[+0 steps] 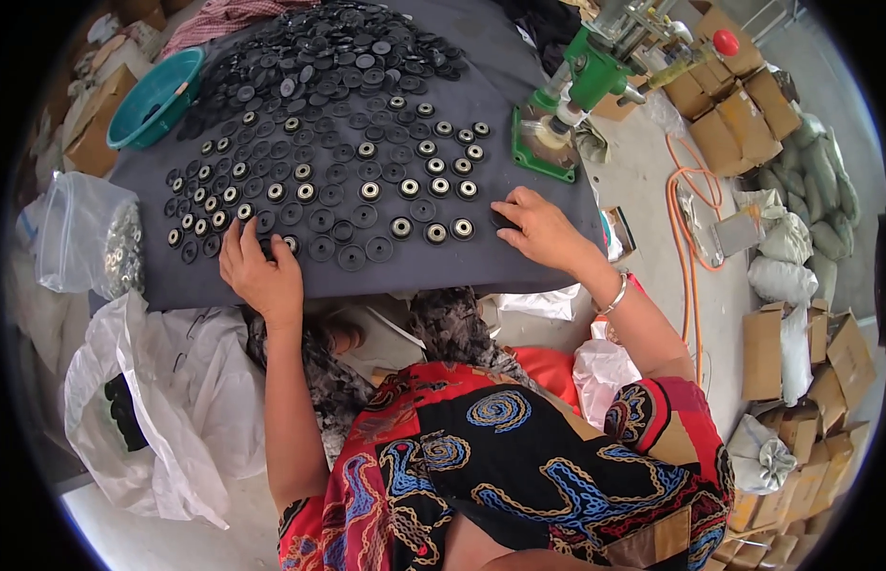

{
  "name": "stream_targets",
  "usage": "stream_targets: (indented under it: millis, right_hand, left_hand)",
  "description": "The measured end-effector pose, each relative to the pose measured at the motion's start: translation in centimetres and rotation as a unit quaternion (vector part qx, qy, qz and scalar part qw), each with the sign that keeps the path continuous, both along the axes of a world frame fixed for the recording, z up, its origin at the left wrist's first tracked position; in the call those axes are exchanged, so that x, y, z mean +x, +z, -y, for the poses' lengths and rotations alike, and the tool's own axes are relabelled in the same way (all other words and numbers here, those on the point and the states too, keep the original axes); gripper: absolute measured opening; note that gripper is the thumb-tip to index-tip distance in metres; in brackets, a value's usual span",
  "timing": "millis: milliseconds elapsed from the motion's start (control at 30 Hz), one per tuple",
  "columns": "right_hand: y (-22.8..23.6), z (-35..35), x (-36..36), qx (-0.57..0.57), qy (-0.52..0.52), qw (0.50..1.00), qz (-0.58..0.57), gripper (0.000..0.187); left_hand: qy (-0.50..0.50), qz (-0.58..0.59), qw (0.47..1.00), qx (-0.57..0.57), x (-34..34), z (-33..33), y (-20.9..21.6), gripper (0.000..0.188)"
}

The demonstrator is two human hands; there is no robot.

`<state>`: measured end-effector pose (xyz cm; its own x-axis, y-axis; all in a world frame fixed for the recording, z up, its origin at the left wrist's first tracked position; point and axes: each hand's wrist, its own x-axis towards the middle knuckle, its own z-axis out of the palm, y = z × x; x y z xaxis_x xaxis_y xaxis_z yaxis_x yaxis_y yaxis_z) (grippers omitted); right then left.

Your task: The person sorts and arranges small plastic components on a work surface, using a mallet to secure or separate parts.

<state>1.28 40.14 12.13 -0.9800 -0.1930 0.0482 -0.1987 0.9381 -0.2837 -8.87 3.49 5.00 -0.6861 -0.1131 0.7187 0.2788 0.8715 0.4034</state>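
My left hand rests at the front left of the dark cloth-covered table, fingers somewhat spread, among black round discs. Its thumb touches or nearly touches a disc with a metal bearing at its centre. My right hand is over the front right of the table, fingers bent toward the thumb; a dark gap between them hides whatever they may hold. Nearby on its left lies another disc with a bearing. Rows of black discs spread between the hands, some plain like this black ring, others with shiny bearings in them.
Behind the rows rises a heap of black discs. A green hand press stands at the table's right. To the left are a teal basin and a clear bag of metal bearings. Cardboard boxes and an orange hose lie right.
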Motion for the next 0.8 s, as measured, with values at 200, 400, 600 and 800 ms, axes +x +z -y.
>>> stream_targets:
  millis: [200, 400, 600, 800]
  right_hand:
    - [0.8, -1.1, -3.0, -0.086, -0.016, 0.995, 0.038, 0.033]
    - [3.1, 0.3, -13.7, -0.111, -0.033, 0.986, -0.119, 0.032]
    - [0.2, 0.4, -21.6, -0.081, -0.020, 0.991, -0.107, 0.032]
    - [-0.8, 1.1, -23.6, -0.018, 0.002, 0.999, -0.044, 0.033]
  left_hand:
    - [-0.001, 0.003, 1.000, 0.001, 0.0, 0.0, 0.1, 0.039]
    - [-0.005, -0.002, 1.000, -0.004, 0.3, 0.0, 0.4, 0.038]
    - [-0.002, 0.011, 1.000, 0.000, 0.2, -0.2, 0.3, 0.038]
    - [0.005, 0.011, 1.000, -0.012, 0.2, -0.1, 0.5, 0.036]
